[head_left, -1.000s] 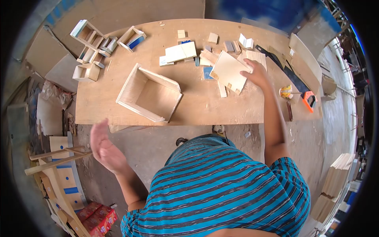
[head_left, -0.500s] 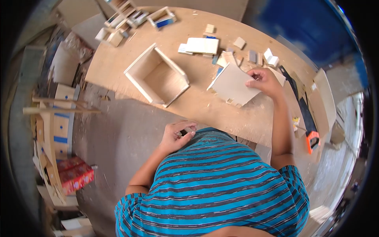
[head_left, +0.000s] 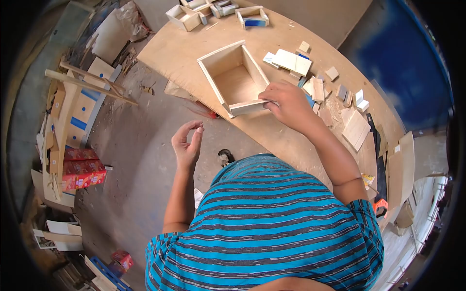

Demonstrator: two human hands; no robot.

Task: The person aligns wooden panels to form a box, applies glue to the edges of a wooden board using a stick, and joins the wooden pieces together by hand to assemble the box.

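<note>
One thin, pale, flat wooden panel is being grasped at its far corner by the right hand, whose thumb and fingers are pinching it nearly edge-on. The panel is lying across the near end of an open, pale, rectangular wooden box, which is resting on a broad, light-brown wooden table; whether it is fully touching both side walls, I cannot tell. The left hand is hanging clear of the table's edge, its fingers loosely curled, with nothing visible between them. For good handling, as I judge it, the right hand should be holding the panel upright and square, its corners meeting the box's side walls evenly, while the left hand would be serving best by bracing the opposite wall; pushing from one corner alone could be twisting the panel out of line. As for writing, the red, printed cardboard cartons on the floor are bearing lettering too small to read, and the yellow, printed container beside the right arm is showing no legible label.
</note>
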